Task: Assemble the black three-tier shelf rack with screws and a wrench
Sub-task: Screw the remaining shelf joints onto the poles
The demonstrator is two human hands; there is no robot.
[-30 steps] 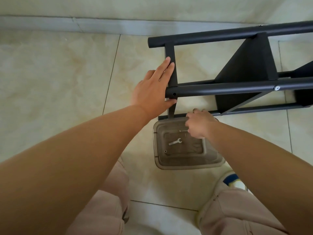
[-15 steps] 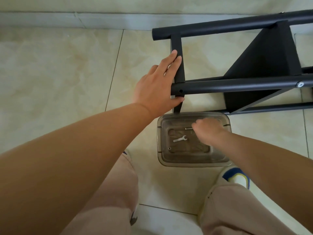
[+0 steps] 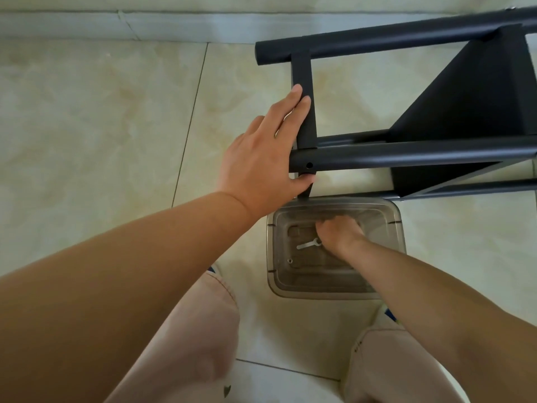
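1. Two knees in pale trousers [image 3: 186, 330], at 6 o'clock.
2. Right hand [image 3: 338, 232] inside clear plastic bin [image 3: 389, 216], fingers curled down beside wrench [image 3: 308, 244]; grasp cannot be told.
3. Left hand [image 3: 261, 158], fingers straight and together, flat against crossbar [image 3: 303, 91].
4. Black shelf rack [image 3: 436, 152] on its side, 1 o'clock, on tiled floor [image 3: 87, 112].

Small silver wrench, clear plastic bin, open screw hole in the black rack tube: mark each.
small silver wrench [image 3: 305, 245], head view, shaft
clear plastic bin [image 3: 319, 295], head view, near rim
open screw hole [image 3: 309, 165], head view, tube end
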